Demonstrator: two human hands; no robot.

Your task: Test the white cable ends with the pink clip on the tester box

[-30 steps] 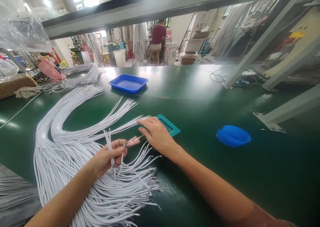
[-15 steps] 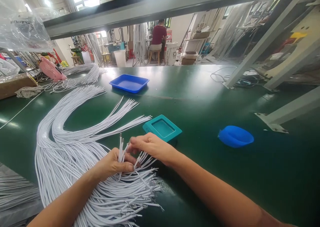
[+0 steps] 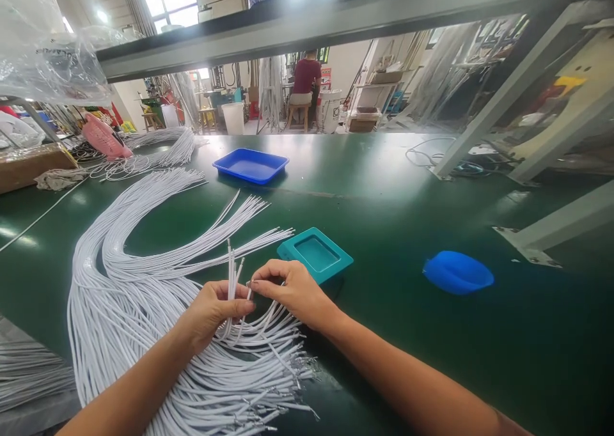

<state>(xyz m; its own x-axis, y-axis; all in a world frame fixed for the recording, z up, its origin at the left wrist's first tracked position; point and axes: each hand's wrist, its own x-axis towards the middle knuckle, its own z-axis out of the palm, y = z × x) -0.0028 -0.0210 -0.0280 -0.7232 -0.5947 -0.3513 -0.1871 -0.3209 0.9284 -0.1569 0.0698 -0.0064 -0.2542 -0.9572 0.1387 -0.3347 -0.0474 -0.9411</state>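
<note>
A large bundle of white wires point(image 3: 158, 314) curves over the green table, its metal-tipped ends fanned out toward the right. My left hand point(image 3: 218, 305) is closed on several of these wires, whose tips stand upright above the thumb. Right beside it, my right hand point(image 3: 285, 289) pinches the end of one white wire between thumb and fingertips. Just behind my right hand sits a teal tray point(image 3: 317, 256). Other wire ends from the bundle lie under both hands.
On the green table point(image 3: 384, 231) are a blue tray point(image 3: 251, 165) at the back, a blue bowl point(image 3: 457, 273) at the right and a pink basket point(image 3: 103, 137) at the left. Metal frame legs stand at the right. Far off, a person point(image 3: 307, 81) sits on a stool.
My right hand has drawn back slightly from among the wire ends and now pinches a wire tip beside my left hand. The view has tilted slightly, so the table appears lower.
</note>
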